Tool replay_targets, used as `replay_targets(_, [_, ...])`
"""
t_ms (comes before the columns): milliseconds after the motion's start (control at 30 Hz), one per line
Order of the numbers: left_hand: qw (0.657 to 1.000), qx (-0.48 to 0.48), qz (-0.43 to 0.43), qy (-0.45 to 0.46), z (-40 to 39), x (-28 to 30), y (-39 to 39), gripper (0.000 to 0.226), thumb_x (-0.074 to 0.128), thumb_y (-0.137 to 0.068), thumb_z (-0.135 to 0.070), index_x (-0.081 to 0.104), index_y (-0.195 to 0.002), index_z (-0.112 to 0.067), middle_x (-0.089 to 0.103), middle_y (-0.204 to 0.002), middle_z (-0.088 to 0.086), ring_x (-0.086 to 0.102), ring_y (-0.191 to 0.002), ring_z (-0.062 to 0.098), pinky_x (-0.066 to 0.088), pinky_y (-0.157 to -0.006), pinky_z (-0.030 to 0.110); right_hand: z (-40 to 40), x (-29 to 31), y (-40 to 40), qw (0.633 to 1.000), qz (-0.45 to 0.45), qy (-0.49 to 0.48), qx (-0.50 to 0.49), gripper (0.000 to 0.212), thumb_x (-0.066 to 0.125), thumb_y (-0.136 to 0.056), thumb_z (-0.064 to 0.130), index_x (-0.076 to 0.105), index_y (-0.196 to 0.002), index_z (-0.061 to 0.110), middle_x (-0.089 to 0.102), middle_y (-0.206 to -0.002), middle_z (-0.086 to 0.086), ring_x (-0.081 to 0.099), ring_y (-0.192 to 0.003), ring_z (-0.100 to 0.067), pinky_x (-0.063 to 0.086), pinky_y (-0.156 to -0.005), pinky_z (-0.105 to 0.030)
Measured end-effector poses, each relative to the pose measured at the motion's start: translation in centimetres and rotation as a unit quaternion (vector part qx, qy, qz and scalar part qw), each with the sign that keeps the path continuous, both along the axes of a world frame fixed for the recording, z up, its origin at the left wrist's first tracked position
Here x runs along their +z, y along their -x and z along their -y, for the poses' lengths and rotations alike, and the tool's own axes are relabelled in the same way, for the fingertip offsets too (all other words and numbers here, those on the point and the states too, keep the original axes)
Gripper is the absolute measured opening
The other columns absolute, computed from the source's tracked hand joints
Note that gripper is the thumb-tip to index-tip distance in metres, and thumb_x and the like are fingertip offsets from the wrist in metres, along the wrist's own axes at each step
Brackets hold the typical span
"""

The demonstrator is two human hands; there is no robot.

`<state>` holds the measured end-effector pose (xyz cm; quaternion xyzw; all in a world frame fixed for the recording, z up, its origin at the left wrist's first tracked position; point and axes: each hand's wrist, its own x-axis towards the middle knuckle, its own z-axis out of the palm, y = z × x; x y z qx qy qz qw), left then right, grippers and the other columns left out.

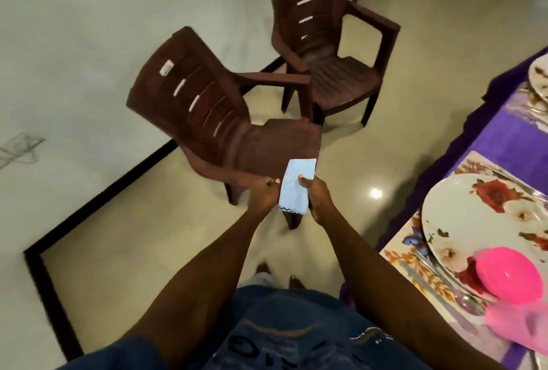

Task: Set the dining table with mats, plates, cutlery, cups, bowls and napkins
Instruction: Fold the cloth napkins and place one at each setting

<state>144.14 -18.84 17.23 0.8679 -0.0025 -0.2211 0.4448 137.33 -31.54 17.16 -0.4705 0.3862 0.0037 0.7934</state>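
Napkin (296, 184) work is the step in hand: a folded pale blue cloth with a dark zigzag edge sits at the centre of the frame, held between both hands out in front of the body, over the floor and away from the table. The left hand (262, 196) grips its left edge with curled fingers, and the right hand (317, 197) holds the right edge with the thumb laid on top of the cloth. The two hands are close together, with only the napkin between them.

The table (504, 144) runs along the right edge of the frame under a purple cloth. At lower right a flowered mat (406, 254) carries a flowered plate (474, 221), with a pink bowl (510, 273) resting on the plate's near rim and a spoon (471, 303) lying just beside it on the mat. Another plate (539, 73) shows at the upper right edge. Two brown plastic chairs (225, 120) stand in the upper middle of the frame, near the wall.

That near setting looks largely laid, and no napkin is visible on it. The next move, as I judge it, calls for turning right toward the table and laying the folded cloth flat on a bare part of the mat beside the plate, keeping the fold tidy and steering clear of the bowl perched at the rim.
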Motion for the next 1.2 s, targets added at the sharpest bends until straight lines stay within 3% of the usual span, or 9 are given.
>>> replay_targets(100, [0.991, -0.115, 0.032, -0.063, 3.8, -0.4, -3.3, 0.031, 0.053, -0.097, -0.025, 0.053, -0.069, -0.011, 0.064, -0.079, 0.013, 0.058, -0.078, 0.026, 0.035, -0.065, 0.031, 3.1, -0.7, -2.2, 0.999, -0.021, 0.019, -0.041, 0.039, 0.063, -0.088, 0.016, 0.058, -0.126, 0.003, 0.066, -0.120, -0.016, 0.065, -0.108, -0.034, 0.050, -0.097, -0.048])
replay_targets(267, [0.959, -0.251, 0.054, -0.117, 8.0, -1.9, -8.3, 0.021, 0.058, -0.092, -0.032, 0.057, -0.077, -0.018, 0.068, -0.088, 0.006, 0.063, -0.087, 0.028, 0.041, -0.070, 0.029, 7.4, -1.5, -5.0, 0.992, -0.060, 0.049, -0.104, 0.033, 0.057, -0.094, 0.014, 0.058, -0.126, 0.007, 0.066, -0.120, -0.014, 0.064, -0.107, -0.033, 0.052, -0.087, -0.041])
replay_targets(400, [0.946, -0.294, 0.062, -0.119, 10.9, -3.0, -10.3, 0.031, 0.048, -0.098, -0.035, 0.058, -0.079, -0.013, 0.069, -0.094, 0.011, 0.063, -0.088, 0.030, 0.046, -0.076, 0.032, 10.0, -1.4, -5.7, 0.983, -0.069, 0.049, -0.163, 0.031, 0.056, -0.094, 0.013, 0.057, -0.125, 0.007, 0.067, -0.117, -0.012, 0.064, -0.102, -0.030, 0.052, -0.076, -0.035])
replay_targets(467, [0.940, -0.316, 0.062, -0.115, 13.1, -3.7, -11.3, 0.034, 0.048, -0.098, -0.037, 0.067, -0.092, -0.009, 0.070, -0.097, 0.010, 0.065, -0.090, 0.030, 0.052, -0.081, 0.036, 11.3, -1.7, -5.5, 0.977, -0.077, 0.043, -0.193, 0.030, 0.056, -0.095, 0.013, 0.057, -0.124, 0.007, 0.066, -0.117, -0.012, 0.064, -0.101, -0.030, 0.053, -0.078, -0.035])
replay_targets(533, [0.932, -0.342, 0.063, -0.106, 15.6, -3.3, -12.0, 0.034, 0.047, -0.097, -0.035, 0.068, -0.098, -0.008, 0.068, -0.097, 0.010, 0.064, -0.090, 0.028, 0.049, -0.079, 0.031, 13.0, -1.8, -5.3, 0.973, -0.081, 0.043, -0.213, 0.030, 0.057, -0.095, 0.013, 0.058, -0.124, 0.008, 0.067, -0.117, -0.011, 0.065, -0.103, -0.030, 0.053, -0.084, -0.039])
replay_targets(700, [0.911, -0.401, 0.022, -0.092, 22.4, -4.2, -12.8, 0.021, 0.048, -0.096, -0.031, 0.062, -0.090, -0.016, 0.067, -0.098, 0.013, 0.062, -0.095, 0.033, 0.043, -0.075, 0.030, 18.6, -2.1, -4.9, 0.950, -0.082, 0.020, -0.300, 0.035, 0.060, -0.086, 0.006, 0.060, -0.122, 0.006, 0.068, -0.117, -0.015, 0.065, -0.105, -0.033, 0.053, -0.089, -0.044])
replay_targets(867, [0.889, -0.440, 0.039, -0.119, 31.1, -6.0, -12.8, 0.021, 0.050, -0.097, -0.025, 0.059, -0.083, -0.012, 0.068, -0.097, 0.015, 0.061, -0.093, 0.036, 0.035, -0.069, 0.030, 25.6, -3.0, -4.3, 0.926, -0.079, -0.007, -0.369, 0.050, 0.064, -0.069, 0.014, 0.062, -0.118, 0.009, 0.069, -0.116, -0.015, 0.066, -0.105, -0.034, 0.053, -0.089, -0.043])
replay_targets(1000, [0.867, -0.478, 0.045, -0.135, 37.7, -6.6, -11.9, 0.024, 0.049, -0.099, -0.027, 0.060, -0.087, -0.008, 0.068, -0.098, 0.016, 0.060, -0.094, 0.036, 0.035, -0.067, 0.031, 31.5, -3.2, -3.5, 0.906, -0.088, -0.023, -0.414, 0.038, 0.062, -0.079, 0.008, 0.060, -0.117, 0.007, 0.068, -0.111, -0.015, 0.065, -0.098, -0.031, 0.053, -0.083, -0.040])
replay_targets(1200, [0.833, -0.534, 0.064, -0.129, 49.2, -5.0, -8.9, 0.030, 0.047, -0.099, -0.027, 0.050, -0.074, -0.011, 0.066, -0.084, 0.013, 0.058, -0.078, 0.033, 0.033, -0.062, 0.030, 39.3, -3.6, -0.5, 0.860, -0.062, -0.042, -0.505, 0.061, 0.066, -0.058, 0.017, 0.060, -0.117, 0.001, 0.068, -0.112, -0.019, 0.063, -0.107, -0.041, 0.052, -0.085, -0.045])
